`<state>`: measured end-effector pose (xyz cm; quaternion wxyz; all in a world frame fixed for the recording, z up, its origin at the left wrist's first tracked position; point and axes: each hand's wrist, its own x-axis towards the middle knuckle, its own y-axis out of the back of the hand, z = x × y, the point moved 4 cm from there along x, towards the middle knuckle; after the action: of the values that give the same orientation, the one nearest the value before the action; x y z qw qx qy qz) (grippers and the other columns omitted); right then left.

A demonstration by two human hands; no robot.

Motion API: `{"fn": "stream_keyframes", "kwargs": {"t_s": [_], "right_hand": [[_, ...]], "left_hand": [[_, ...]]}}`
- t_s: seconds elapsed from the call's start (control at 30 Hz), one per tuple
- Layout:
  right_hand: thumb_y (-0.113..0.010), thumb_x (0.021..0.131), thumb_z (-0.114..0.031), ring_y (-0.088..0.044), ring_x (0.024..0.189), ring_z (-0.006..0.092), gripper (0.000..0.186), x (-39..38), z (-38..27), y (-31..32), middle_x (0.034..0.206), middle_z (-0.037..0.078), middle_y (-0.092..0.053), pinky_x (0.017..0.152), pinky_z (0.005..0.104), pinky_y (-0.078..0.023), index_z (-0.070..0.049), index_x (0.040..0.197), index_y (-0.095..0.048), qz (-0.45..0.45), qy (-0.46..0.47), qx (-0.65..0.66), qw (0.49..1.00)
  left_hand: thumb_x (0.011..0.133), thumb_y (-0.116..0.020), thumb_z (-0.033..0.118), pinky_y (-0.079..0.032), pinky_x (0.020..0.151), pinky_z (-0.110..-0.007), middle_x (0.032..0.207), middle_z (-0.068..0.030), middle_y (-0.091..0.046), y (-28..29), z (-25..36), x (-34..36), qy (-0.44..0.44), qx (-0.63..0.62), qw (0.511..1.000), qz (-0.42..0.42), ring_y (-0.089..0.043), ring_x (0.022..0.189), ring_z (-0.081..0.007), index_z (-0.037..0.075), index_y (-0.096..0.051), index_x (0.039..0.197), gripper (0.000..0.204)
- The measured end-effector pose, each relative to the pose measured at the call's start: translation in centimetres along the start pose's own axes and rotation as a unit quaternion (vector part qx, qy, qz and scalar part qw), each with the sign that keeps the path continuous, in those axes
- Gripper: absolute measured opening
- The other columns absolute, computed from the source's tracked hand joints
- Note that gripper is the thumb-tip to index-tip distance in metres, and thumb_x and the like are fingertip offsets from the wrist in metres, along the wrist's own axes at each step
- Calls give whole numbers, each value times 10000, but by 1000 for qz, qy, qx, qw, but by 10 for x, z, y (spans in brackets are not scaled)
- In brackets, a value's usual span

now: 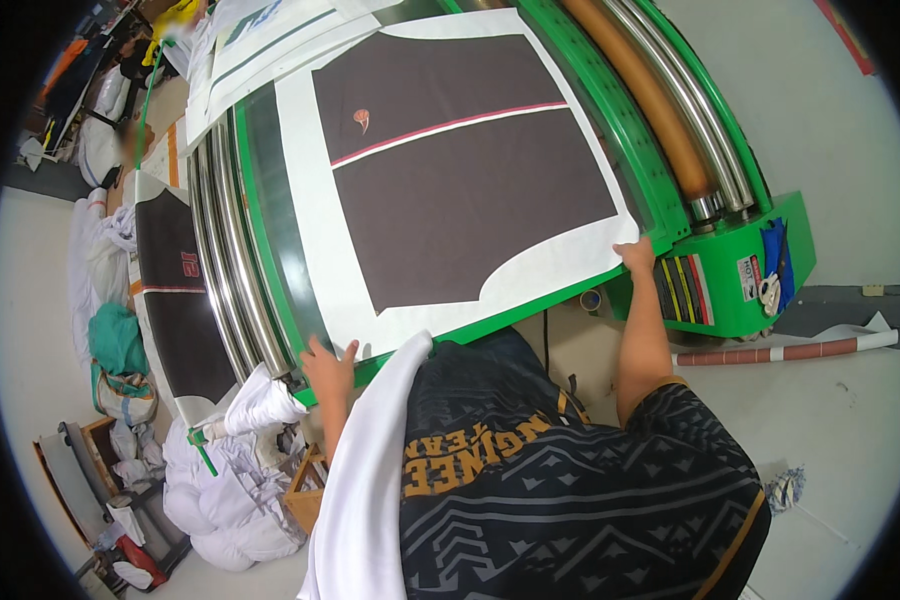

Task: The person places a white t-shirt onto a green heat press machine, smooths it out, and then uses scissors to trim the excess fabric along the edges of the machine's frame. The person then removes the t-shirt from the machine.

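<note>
A white sheet (303, 200) lies over the bed of a green roller machine (610, 130). On it is a dark brown shirt-panel shape (460, 200) with a red and white stripe and a small emblem; whether it is printed or a separate cloth I cannot tell. At the sheet's near left corner, my left hand (330, 375) rests by the green edge, thumb and fingers apart. My right hand (635, 256) closes on the near right corner of the white sheet. White cloth (365, 450) hangs in front of my body, its top end touching the near edge between my hands.
Steel rollers (232, 250) run along the left side, and a brown roller (650, 90) along the right. Another dark panel (185, 290) hangs beyond the left rollers. White cloth bundles (225, 510) lie on the floor at left. A reddish-brown roll (785, 350) lies at right.
</note>
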<state>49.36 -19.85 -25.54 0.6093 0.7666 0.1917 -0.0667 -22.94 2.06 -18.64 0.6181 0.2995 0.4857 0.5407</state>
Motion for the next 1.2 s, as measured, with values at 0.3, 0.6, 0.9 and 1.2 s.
{"fn": "stream_keyframes", "kwargs": {"t_s": [0.3, 0.6, 0.9, 1.2], "right_hand": [[-809, 973, -77, -673, 1300, 332, 457, -20, -15, 17, 1369, 136, -722, 1109, 502, -533, 6, 1397, -660, -150, -73, 583, 795], [-750, 994, -41, -704, 1248, 314, 439, -31, -94, 55, 1345, 144, -712, 1056, 466, -596, -3, 1416, -635, -195, 24, 718, 668], [-767, 988, -33, -769, 1099, 284, 349, -34, -140, 137, 1236, 131, -754, 903, 441, -670, 25, 1318, -671, -253, 130, 684, 672], [-689, 1068, -44, -726, 1233, 368, 319, -50, -223, 352, 1345, 255, -676, 1048, 482, -682, 106, 1334, -595, -259, 286, 682, 622]], "left_hand": [[874, -949, 389, -535, 909, -571, 1170, -282, -676, -72, -68, 9, 36, -50, 992, -106, -676, 1079, -495, -33, -626, 1205, 626], [859, -977, 267, -604, 822, -526, 1102, -284, -737, -54, -19, 7, 48, -68, 992, 90, -739, 910, -461, -106, -540, 1228, 684], [980, -831, 71, -508, 540, -319, 903, -42, -703, 2, -61, 62, 212, -643, 723, -138, -625, 652, -159, 22, -690, 1121, 205], [1057, -600, -49, -679, 1068, -497, 1333, -336, -651, 269, 79, 106, -53, -825, 532, -182, -701, 1229, -487, -163, -540, 1315, 289]]}}
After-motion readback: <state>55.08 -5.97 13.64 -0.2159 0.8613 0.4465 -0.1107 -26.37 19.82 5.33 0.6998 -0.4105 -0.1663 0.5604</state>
